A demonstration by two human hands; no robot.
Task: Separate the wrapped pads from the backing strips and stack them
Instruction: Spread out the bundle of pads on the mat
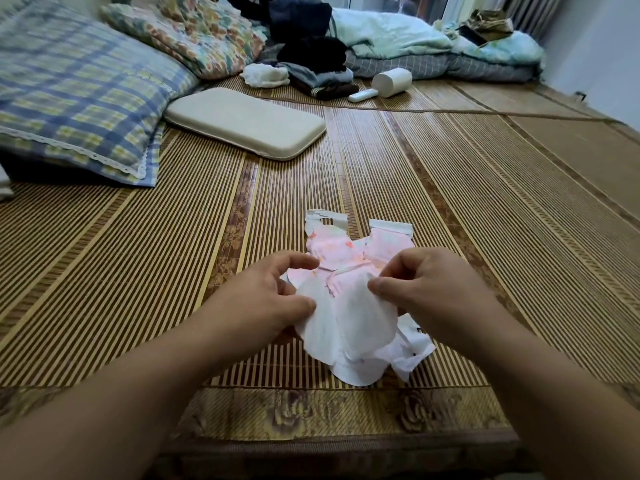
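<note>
Two bare hands and forearms.
The left hand [266,299] and right hand [436,292] are bare; both forearms [138,386] run uncovered to the lower corners; the fingers [301,261] look rounded, nails too blurred to tell.

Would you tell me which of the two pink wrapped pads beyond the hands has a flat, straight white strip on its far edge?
The right pink pad: its white strip lies flat, whereas the crumpled strip on the left pink pad curls.

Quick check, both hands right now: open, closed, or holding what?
Left hand: pinches the left edge of the white pads, thumb on top.
Right hand: pinches their upper right edge.
</note>
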